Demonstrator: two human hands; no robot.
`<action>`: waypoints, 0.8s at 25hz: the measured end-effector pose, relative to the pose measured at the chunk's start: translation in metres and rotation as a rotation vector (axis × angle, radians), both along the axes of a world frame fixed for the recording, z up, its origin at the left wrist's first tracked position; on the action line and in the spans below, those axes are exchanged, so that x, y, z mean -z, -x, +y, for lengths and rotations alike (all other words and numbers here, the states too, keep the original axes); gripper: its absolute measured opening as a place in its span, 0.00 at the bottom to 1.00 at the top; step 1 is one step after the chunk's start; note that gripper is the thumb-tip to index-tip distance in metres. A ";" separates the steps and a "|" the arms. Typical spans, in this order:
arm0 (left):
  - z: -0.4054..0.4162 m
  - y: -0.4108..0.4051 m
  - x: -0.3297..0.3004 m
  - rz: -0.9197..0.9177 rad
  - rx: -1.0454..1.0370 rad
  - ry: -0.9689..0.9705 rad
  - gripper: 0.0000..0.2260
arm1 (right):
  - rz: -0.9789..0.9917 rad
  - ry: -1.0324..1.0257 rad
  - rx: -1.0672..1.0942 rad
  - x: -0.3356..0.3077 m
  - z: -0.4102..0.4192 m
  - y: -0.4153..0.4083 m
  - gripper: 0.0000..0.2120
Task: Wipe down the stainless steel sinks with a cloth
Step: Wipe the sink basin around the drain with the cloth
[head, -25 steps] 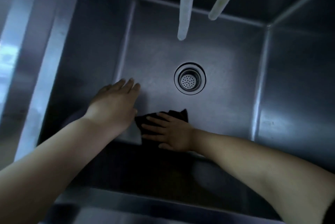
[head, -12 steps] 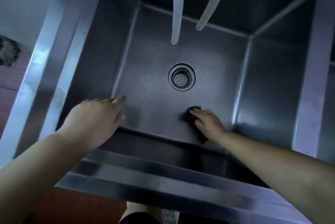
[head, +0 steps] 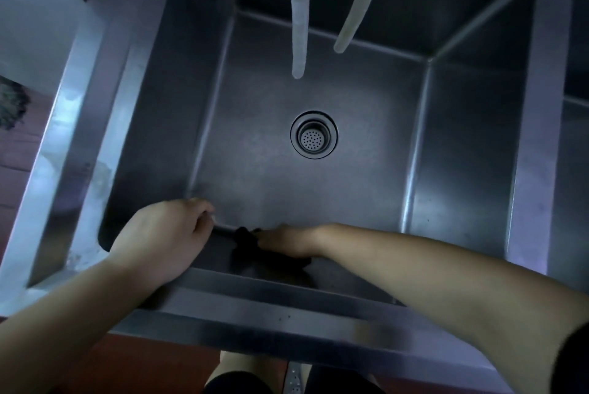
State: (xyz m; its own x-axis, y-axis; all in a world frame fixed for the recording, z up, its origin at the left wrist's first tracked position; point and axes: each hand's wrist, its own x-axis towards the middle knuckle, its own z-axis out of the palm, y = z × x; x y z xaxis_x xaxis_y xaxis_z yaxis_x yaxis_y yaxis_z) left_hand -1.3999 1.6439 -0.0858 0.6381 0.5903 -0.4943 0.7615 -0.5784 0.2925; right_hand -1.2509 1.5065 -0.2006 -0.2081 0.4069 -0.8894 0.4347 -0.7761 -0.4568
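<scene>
The sink [head: 153, 113] is a big, deep box made of shiny grey metal, with flat, smooth walls and straight corners. The metal looks a bit dull and smeary, and its left rim has pale, cloudy marks on it. In the middle of the flat bottom sits a round drain [head: 314, 134] with a dark ring around it and a little metal cup full of tiny holes. Two soft, see-through hoses [head: 299, 27] hang down from the top; both are long and thin like tubes, one straight and the other leaning to the side. The cloth [head: 245, 242] is small, dark, nearly black and all scrunched up, so it looks like a soft lump. It lies low in the sink, at the near edge of the bottom where it meets the front wall. The right hand [head: 287, 239] is on the cloth and presses it against the metal; its fingers are partly hidden, so how they bend is hard to tell. The left hand [head: 162, 234] is just beside it, to the left, with fingers curled over loosely and holding nothing. The two hands are close but not touching.
</scene>
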 end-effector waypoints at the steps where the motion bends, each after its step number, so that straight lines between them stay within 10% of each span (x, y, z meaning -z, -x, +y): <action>1: 0.000 0.001 -0.001 -0.010 0.002 -0.004 0.10 | -0.033 0.028 -0.013 0.003 -0.018 -0.014 0.20; 11: -0.002 0.001 -0.010 0.011 0.066 -0.059 0.09 | -0.358 0.406 0.008 -0.031 -0.123 -0.084 0.27; 20: -0.004 -0.001 -0.018 -0.005 0.080 -0.055 0.09 | 0.031 0.098 0.112 -0.107 -0.025 -0.008 0.22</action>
State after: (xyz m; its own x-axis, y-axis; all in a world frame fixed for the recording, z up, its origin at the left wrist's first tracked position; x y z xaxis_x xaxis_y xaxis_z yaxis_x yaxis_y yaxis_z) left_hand -1.3991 1.6399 -0.0676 0.6870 0.5632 -0.4591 0.7106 -0.6529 0.2624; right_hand -1.2433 1.4818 -0.0940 -0.1946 0.3404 -0.9199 0.3298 -0.8606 -0.3881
